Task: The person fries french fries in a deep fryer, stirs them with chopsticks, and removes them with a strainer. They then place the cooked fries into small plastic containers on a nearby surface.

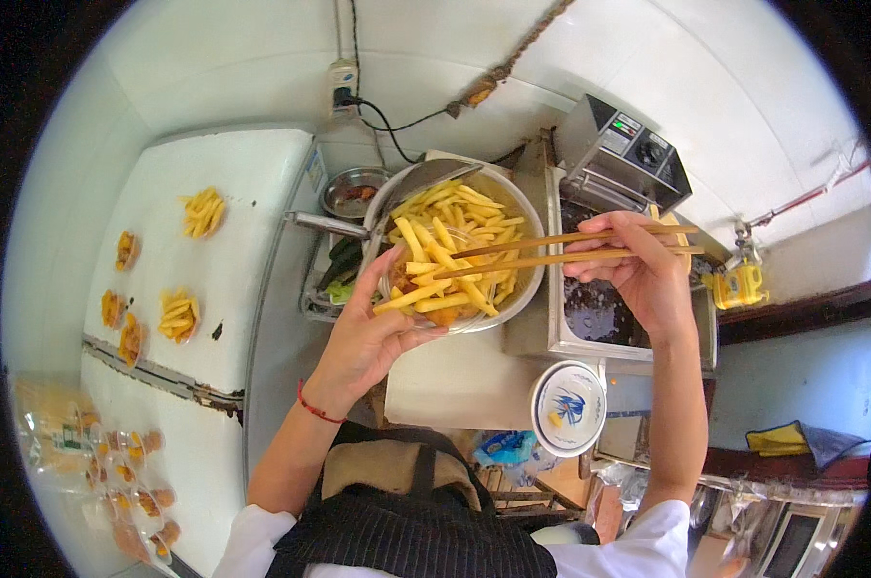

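My left hand (367,332) holds a clear plastic cup (441,334) over the near side of a large metal bowl (534,296). Fries (435,289) stick up from the cup, with some browned fried pieces (399,278) beneath them. In my right hand (634,271) is a pair of wooden chopsticks (537,259). Their tips touch the fries at the cup. More fries (471,206) fill the bowl behind. A strainer with a metal handle (327,222) rests across the bowl's left rim.
At right stands an electric deep fryer (602,311) holding dark oil, its control box (627,148) behind. A patterned bowl (569,408) sits near the table's front. Filled cups (179,316) stand on a white freezer lid (226,195) at left. A power cord (388,123) runs along the wall.
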{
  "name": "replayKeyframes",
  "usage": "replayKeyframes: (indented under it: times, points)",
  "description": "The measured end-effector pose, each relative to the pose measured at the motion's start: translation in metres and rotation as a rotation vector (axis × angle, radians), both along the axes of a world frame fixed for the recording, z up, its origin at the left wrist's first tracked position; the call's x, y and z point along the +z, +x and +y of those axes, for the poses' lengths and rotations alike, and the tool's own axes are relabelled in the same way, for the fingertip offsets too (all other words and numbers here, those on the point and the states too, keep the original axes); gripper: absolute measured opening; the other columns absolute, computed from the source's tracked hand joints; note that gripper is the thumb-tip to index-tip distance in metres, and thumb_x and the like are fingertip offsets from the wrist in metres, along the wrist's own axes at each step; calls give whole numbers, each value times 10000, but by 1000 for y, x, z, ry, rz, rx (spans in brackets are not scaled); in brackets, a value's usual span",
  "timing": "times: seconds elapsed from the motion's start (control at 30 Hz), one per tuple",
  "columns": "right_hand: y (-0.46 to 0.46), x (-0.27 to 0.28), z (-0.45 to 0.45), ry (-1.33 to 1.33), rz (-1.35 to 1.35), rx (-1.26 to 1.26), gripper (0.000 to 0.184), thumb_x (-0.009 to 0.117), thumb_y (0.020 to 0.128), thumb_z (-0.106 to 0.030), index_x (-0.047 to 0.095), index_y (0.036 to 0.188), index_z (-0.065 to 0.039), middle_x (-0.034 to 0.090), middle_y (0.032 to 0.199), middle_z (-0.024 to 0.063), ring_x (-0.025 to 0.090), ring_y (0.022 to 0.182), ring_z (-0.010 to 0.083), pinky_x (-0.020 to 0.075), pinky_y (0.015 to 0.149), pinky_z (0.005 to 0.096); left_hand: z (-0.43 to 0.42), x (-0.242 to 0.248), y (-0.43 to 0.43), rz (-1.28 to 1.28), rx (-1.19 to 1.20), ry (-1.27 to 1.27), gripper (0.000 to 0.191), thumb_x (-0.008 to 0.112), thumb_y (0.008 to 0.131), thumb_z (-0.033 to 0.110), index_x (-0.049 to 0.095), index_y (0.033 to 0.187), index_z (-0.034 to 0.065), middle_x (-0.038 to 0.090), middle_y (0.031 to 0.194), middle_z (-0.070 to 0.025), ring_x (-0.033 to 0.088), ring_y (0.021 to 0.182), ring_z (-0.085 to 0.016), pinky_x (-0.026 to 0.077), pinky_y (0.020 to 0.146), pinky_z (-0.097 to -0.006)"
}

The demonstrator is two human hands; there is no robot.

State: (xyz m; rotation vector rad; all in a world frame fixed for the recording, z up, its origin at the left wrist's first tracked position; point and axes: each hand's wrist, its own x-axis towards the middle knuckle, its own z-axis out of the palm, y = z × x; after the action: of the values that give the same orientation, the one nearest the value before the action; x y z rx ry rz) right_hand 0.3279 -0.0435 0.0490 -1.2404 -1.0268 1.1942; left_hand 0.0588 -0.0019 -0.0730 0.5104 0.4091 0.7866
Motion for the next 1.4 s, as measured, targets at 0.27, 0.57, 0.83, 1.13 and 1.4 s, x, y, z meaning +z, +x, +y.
replayKeyframes:
  times: [0.27,0.57,0.83,1.13,1.4]
  points:
    - [-46,33,22,91,26,179,330,423,959,-179,566,1022,112,647,904,256,677,749,346,557,619,349,-8,39,-64,-16,93,-4,781,353,757,-165,168,1453,138,334,1392,-179,470,1197,-387,438,964,-548]
    - [-134,49,120,106,254,366,350,392,970,-205,560,1057,89,633,967,266,668,850,338,557,725,330,29,57,-184,-19,351,36,754,419,754,-121,167,1433,88,350,1362,-241,473,1179,-425,407,988,-560]
    - [-222,24,227,-25,455,300,303,439,954,-156,522,1083,105,616,983,216,652,881,282,559,748,317,135,17,-308,68,654,112,731,412,768,-133,157,1422,70,286,1409,-183,397,1257,-385,396,1007,-562]
    - [-250,-1,267,-131,271,183,305,450,960,-225,567,1050,42,621,1019,175,646,930,302,550,764,328,268,-63,-372,8,765,35,737,379,778,-196,209,1422,118,265,1400,-196,418,1232,-387,446,982,-520]
    - [-345,-49,365,232,-104,302,302,522,944,-249,595,1071,16,646,1009,135,646,905,237,525,810,321,329,-100,-370,84,744,-75,769,390,746,-227,227,1417,111,358,1334,-212,484,1168,-395,482,936,-507]
